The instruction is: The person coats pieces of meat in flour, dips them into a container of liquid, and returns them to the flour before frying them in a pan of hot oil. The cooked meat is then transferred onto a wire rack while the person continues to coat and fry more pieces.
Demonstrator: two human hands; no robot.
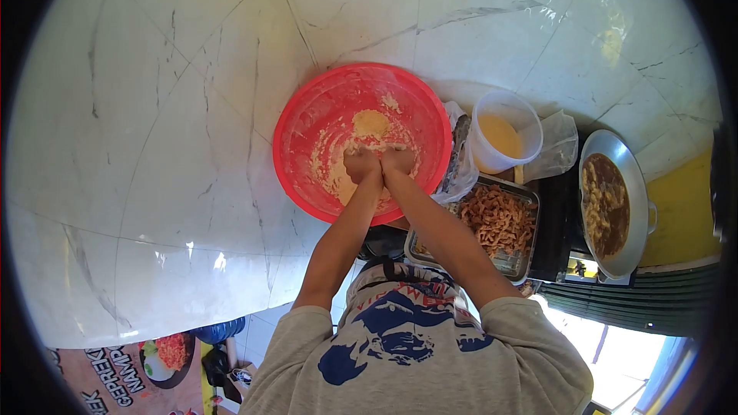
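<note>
A large red basin (296, 138) holds pale yellowish flour or crumbs (371, 124), with some stuck to its inner wall. Both hands are inside it, side by side with the wrists touching. My left hand (361, 165) and my right hand (397, 161) have their fingers curled in over the crumbs. Whatever lies inside the fingers is hidden. A small mound of flour sits just beyond the hands.
Right of the basin stand a white tub (507, 131) of yellowish liquid, a plastic bag (555, 146) and a metal tray (530, 261) of fried brown pieces. Farther right, a wide pan (638, 215) holds food in dark oil. Marble-patterned tiles (231, 46) lie behind.
</note>
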